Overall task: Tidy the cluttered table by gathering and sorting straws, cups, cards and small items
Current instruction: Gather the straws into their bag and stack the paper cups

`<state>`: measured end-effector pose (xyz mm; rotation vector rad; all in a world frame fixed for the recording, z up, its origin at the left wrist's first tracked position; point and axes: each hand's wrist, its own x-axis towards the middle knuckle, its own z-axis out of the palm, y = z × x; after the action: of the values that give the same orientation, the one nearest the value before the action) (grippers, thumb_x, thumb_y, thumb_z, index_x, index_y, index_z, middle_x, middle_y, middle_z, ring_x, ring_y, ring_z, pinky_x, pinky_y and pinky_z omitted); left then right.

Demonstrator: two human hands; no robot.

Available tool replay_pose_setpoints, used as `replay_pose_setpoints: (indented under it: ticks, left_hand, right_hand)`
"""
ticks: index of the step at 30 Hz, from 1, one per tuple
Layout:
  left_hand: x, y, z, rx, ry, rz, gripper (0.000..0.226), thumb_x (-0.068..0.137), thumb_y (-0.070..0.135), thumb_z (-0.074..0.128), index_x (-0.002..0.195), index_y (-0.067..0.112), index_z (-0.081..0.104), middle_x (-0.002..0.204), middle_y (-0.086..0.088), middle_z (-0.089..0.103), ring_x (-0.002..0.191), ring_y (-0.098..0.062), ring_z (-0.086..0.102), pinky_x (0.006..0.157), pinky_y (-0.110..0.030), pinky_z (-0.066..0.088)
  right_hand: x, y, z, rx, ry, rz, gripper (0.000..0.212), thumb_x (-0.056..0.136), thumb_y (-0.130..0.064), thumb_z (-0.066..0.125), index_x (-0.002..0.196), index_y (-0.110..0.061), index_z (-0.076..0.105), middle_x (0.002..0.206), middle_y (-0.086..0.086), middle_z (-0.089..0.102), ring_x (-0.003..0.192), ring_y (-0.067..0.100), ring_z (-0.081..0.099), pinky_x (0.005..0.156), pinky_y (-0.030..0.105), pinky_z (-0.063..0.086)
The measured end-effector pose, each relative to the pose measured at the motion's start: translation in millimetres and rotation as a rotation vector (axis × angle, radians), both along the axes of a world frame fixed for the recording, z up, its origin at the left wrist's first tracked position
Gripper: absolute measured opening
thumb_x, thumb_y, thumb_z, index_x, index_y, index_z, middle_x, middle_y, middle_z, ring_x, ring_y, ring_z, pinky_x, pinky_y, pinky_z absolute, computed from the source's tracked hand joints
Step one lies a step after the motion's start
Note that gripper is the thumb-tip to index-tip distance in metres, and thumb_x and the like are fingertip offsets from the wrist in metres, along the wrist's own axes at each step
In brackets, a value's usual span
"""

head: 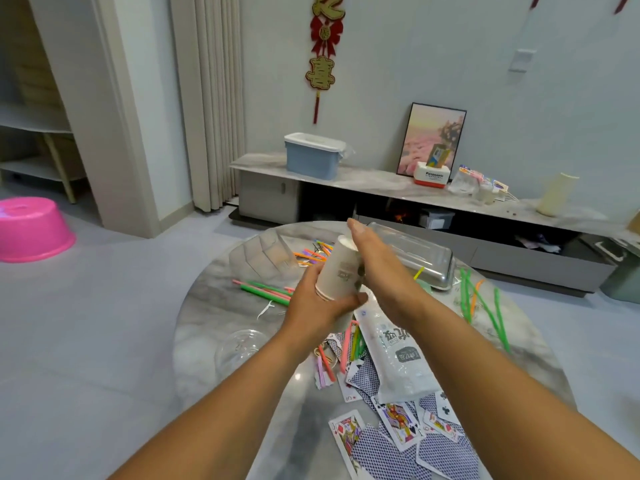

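Note:
Above the round marble table my left hand grips a stack of white paper cups, upside down and tilted. My right hand lies flat with straight fingers against the stack's right side and top. Coloured straws lie scattered on the table's left, more green ones on the right and some under my wrists. Playing cards are spread over the near part of the table. A white plastic pouch lies on the cards.
A clear plastic cup lies at the table's left edge, a clear faceted container at the back left. A metal tray with a clear lid sits at the back right. A low cabinet stands behind, a pink basin on the floor.

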<state>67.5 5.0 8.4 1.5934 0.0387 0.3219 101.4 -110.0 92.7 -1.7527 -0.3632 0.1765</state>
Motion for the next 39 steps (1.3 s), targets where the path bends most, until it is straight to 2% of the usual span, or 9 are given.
replay_pose_setpoints:
  ticks: [3,7,12,20,23,27,30,33,39]
  left_hand:
    - [15,31,4,-0.073,0.008,0.169,0.061,0.068,0.032,0.094,0.115,0.03,0.055,0.104,0.008,0.071,0.091,-0.01,0.07,0.074,-0.029,0.057]
    - [27,87,-5,-0.155,0.012,0.319,0.072,0.066,0.027,0.093,0.126,0.022,0.052,0.109,0.008,0.07,0.093,-0.005,0.068,0.073,-0.021,0.052]
    - [25,150,-41,-0.094,0.097,0.439,0.075,0.067,0.026,0.093,0.126,0.027,0.047,0.109,0.011,0.065,0.098,-0.006,0.063,0.082,-0.028,0.051]
    - [13,174,-97,-0.037,0.281,0.46,0.078,0.067,0.021,0.094,0.125,0.029,0.042,0.113,0.009,0.06,0.107,-0.019,0.06,0.073,-0.028,0.051]
    - [14,173,-106,-0.061,0.296,0.456,0.078,0.068,0.016,0.094,0.127,0.025,0.044,0.115,0.004,0.063,0.108,-0.022,0.062,0.089,-0.048,0.056]
    - [11,171,-104,-0.053,0.29,0.434,0.09,0.068,0.015,0.093,0.142,0.022,0.042,0.125,-0.001,0.063,0.115,-0.024,0.062,0.096,-0.044,0.053]
    - [3,165,-100,-0.063,0.299,0.459,0.114,0.068,0.022,0.094,0.156,0.026,0.023,0.139,0.002,0.052,0.121,-0.021,0.055,0.097,-0.038,0.049]
    - [-1,158,-98,-0.097,0.325,0.476,0.121,0.069,0.024,0.093,0.159,0.028,0.013,0.145,0.001,0.047,0.126,-0.022,0.051,0.098,-0.039,0.047]
    - [4,143,-101,-0.153,0.346,0.556,0.102,0.076,0.019,0.087,0.155,0.024,0.022,0.136,-0.008,0.057,0.122,-0.03,0.058,0.104,-0.049,0.049]
  right_hand:
    - [11,10,-7,-0.008,-0.036,-0.024,0.054,0.103,-0.061,0.035,0.148,-0.032,0.044,0.141,-0.017,0.049,0.127,0.006,0.05,0.086,0.021,0.042]
    - [20,4,-38,-0.121,0.002,-0.053,0.04,0.104,-0.043,0.051,0.141,-0.029,0.052,0.12,-0.015,0.058,0.103,-0.005,0.057,0.07,0.015,0.04]
    - [31,-7,-89,-0.338,0.022,-0.087,0.03,0.1,-0.019,0.061,0.13,-0.018,0.064,0.121,0.004,0.067,0.1,0.02,0.066,0.079,0.032,0.054]
    - [21,7,-134,-0.608,-0.099,0.029,0.02,0.097,-0.025,0.065,0.117,-0.029,0.067,0.106,-0.014,0.063,0.067,0.001,0.066,0.059,0.016,0.05]
    - [15,23,-148,-0.656,-0.149,0.134,0.029,0.096,-0.03,0.065,0.126,-0.027,0.066,0.127,-0.005,0.062,0.096,0.011,0.068,0.09,0.032,0.054]
    - [-1,44,-158,-0.628,-0.168,0.187,0.051,0.092,-0.051,0.064,0.139,-0.03,0.056,0.142,-0.005,0.053,0.126,0.011,0.052,0.107,0.031,0.043]
    - [-23,68,-165,-0.592,-0.171,0.336,0.089,0.072,-0.072,0.071,0.149,-0.04,0.038,0.15,-0.011,0.04,0.138,0.009,0.039,0.115,0.034,0.037]
    - [-39,96,-178,-0.761,-0.267,0.416,0.107,0.071,-0.061,0.076,0.156,-0.041,0.015,0.155,-0.004,0.028,0.142,0.023,0.033,0.114,0.042,0.035]
    - [-26,112,-179,-0.795,-0.232,0.263,0.092,0.088,-0.03,0.068,0.158,-0.035,0.008,0.151,0.007,0.035,0.135,0.034,0.044,0.106,0.046,0.043]
